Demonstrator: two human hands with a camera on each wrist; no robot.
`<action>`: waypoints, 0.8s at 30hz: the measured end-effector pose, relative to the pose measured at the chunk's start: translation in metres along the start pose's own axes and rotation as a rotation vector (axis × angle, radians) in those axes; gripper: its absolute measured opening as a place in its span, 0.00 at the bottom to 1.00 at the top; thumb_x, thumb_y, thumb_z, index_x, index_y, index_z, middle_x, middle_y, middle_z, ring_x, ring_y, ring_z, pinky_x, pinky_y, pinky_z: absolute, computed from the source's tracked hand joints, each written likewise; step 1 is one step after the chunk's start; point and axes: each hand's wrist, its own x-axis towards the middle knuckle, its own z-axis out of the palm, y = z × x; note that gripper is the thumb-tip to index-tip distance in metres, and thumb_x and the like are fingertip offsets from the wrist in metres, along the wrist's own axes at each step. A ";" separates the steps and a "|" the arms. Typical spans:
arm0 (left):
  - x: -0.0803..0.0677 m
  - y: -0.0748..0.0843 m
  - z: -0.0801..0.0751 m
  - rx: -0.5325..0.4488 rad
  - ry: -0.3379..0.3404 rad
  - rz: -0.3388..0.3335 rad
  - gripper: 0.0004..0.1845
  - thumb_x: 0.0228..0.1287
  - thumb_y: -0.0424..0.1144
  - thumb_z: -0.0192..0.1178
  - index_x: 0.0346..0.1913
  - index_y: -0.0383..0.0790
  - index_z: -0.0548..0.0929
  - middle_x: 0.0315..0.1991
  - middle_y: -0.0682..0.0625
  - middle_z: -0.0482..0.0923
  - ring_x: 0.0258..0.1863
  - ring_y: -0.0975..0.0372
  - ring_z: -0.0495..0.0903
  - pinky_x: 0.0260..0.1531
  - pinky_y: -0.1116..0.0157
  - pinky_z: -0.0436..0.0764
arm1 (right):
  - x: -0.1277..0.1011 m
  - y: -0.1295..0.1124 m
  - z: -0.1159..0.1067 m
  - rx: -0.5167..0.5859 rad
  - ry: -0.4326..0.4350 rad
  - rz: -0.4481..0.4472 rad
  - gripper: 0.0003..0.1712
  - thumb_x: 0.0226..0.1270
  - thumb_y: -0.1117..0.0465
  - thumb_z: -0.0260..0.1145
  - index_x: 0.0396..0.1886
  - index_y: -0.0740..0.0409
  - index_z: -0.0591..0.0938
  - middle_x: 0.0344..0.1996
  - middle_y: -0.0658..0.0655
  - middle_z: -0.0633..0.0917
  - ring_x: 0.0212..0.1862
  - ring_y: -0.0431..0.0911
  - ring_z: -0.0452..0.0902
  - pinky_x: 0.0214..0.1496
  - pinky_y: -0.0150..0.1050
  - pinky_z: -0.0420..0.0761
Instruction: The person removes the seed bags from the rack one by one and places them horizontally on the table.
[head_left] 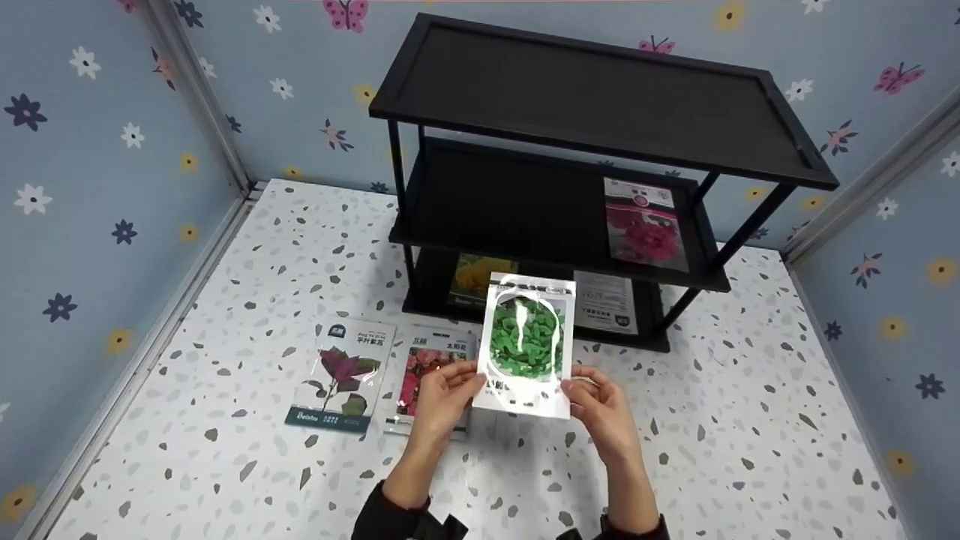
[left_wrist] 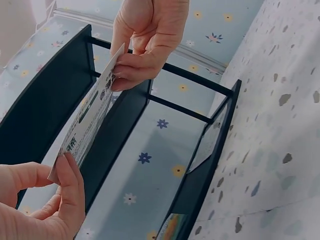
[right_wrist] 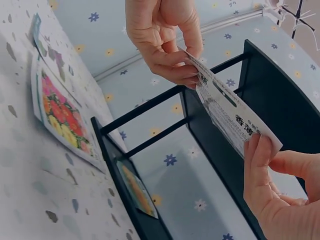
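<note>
A seed packet with green leaves (head_left: 525, 337) is held up in front of the shelf, its picture side toward the head camera. My left hand (head_left: 448, 397) pinches its lower left edge between thumb and fingers. At the lower right edge, my right hand (head_left: 604, 409) pinches it the same way. The wrist views show the packet's printed back (left_wrist: 90, 112), with the left hand (left_wrist: 45, 202) at one end and the right hand (right_wrist: 280, 195) at the other. Beneath the left hand, a seed packet with red flowers (head_left: 412, 375) lies on the table, partly covered.
A purple-leaf seed packet (head_left: 341, 375) lies farther left on the speckled table (head_left: 247, 300). The black three-tier shelf (head_left: 600, 97) stands behind. A pink-flower packet (head_left: 645, 225) lies on its middle tier; a yellow-flower packet (head_left: 472, 279) and a white packet (head_left: 606, 300) lie on the bottom tier.
</note>
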 end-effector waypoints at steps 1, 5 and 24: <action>0.000 -0.002 0.000 0.000 0.002 -0.002 0.15 0.53 0.26 0.58 0.43 0.18 0.74 0.31 0.44 0.78 0.29 0.65 0.76 0.28 0.73 0.76 | -0.006 -0.013 0.009 -0.031 0.035 0.034 0.16 0.57 0.67 0.60 0.42 0.72 0.70 0.29 0.57 0.81 0.32 0.45 0.78 0.33 0.37 0.79; 0.001 -0.009 0.000 0.009 0.005 -0.005 0.16 0.54 0.27 0.58 0.43 0.18 0.74 0.32 0.42 0.78 0.30 0.64 0.76 0.31 0.72 0.76 | -0.006 -0.012 0.011 -0.032 0.084 0.099 0.11 0.60 0.73 0.55 0.42 0.74 0.69 0.27 0.57 0.81 0.32 0.45 0.78 0.33 0.36 0.79; -0.009 -0.045 0.043 -0.276 -0.071 0.096 0.16 0.54 0.34 0.62 0.39 0.23 0.73 0.30 0.42 0.78 0.27 0.59 0.80 0.30 0.62 0.80 | 0.013 0.086 -0.030 0.137 0.138 -0.107 0.15 0.60 0.68 0.60 0.45 0.69 0.71 0.35 0.66 0.81 0.36 0.51 0.79 0.32 0.38 0.80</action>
